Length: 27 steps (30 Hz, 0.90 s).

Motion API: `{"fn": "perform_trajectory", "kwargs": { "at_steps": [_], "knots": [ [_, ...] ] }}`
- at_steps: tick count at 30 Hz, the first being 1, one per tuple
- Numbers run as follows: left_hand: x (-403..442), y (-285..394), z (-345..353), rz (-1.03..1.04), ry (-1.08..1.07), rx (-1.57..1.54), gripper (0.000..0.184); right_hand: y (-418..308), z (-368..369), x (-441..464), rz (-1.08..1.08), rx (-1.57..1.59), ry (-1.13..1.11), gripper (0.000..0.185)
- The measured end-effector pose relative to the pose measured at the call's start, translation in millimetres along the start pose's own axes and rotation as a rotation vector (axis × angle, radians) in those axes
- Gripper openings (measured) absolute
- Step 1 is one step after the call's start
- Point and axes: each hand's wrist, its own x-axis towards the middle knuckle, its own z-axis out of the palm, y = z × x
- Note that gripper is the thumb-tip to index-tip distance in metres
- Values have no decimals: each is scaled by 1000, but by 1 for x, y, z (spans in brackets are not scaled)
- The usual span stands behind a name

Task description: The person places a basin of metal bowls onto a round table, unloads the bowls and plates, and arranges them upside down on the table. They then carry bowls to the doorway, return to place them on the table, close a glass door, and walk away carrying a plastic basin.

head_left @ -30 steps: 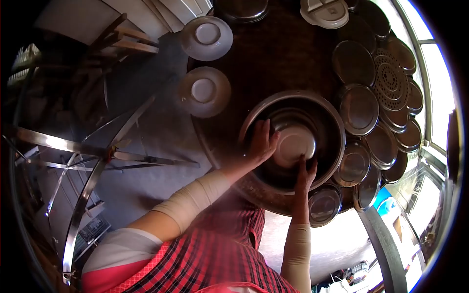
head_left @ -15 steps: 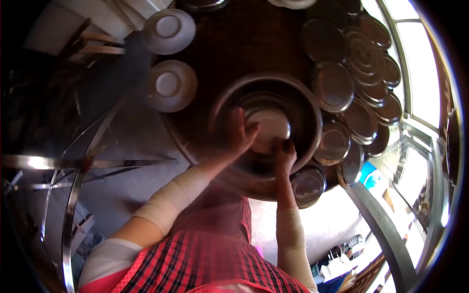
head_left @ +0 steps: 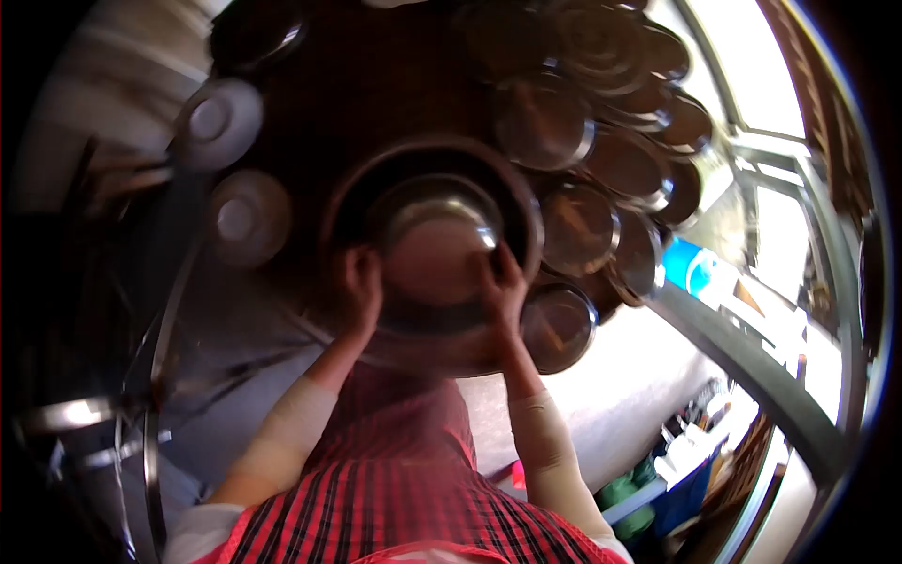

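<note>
A shiny round metal bowl (head_left: 439, 258) is inside a large metal basin (head_left: 532, 221) on a dark table. My left hand (head_left: 361, 289) is at the bowl's left side with its fingers curled against the edge, though motion smears them. On the opposite side, my right hand (head_left: 505, 287) grips the bowl's rim, thumb toward the inside. The basin's floor is dark, and whatever lies under the bowl is hidden.
Several round metal lids or plates (head_left: 543, 122) overlap along the table's right side. Two pale bowls (head_left: 218, 122) lie upside down at the left edge. A metal frame (head_left: 742, 362) stands at the right, with a blue object (head_left: 689, 267) beside it.
My left hand has moved from inside the basin to the bowl's left side. The bowl appears larger and raised or tilted between both hands. The view has turned to the right.
</note>
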Motion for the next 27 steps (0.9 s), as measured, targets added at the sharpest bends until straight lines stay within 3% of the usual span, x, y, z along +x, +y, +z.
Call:
{"fn": "perform_trajectory", "kwargs": {
  "at_steps": [1, 3, 6, 9, 12, 14, 15, 18, 21, 24, 27],
  "knots": [
    [-1, 7, 0, -74, 72, -48, 25, -3, -2, -2, -65, 52, 19, 42],
    [0, 12, 0, -106, 110, -126, 28, -23, -9, -15, -66, -191, 42, 39],
    [10, -8, 2, -239, 45, -431, 32, -39, -15, -23, -229, -275, 111, 36],
    [24, -46, -10, -449, 6, -775, 36, -48, -31, -30, -261, -256, 92, 34],
    [29, -54, -17, -466, -17, -764, 34, -63, -44, -38, -101, -82, 172, 26],
    [29, -45, -20, -444, -97, -751, 32, -42, -41, -38, 150, 258, 300, 22],
    [29, -36, -21, -432, -135, -743, 32, -26, -42, -35, 223, 366, 218, 27],
    [30, -15, -21, -538, -252, -805, 32, -7, -44, -33, 271, 421, 134, 23],
    [19, 20, -35, -624, -297, -1097, 30, 23, -29, -24, 123, 247, 173, 20],
    [10, 86, -51, -737, -377, -1166, 30, 5, -23, -23, 326, 309, 18, 23],
    [2, 100, -50, -682, -509, -1116, 31, 6, -20, -24, 443, 563, 21, 36]
  ]
}}
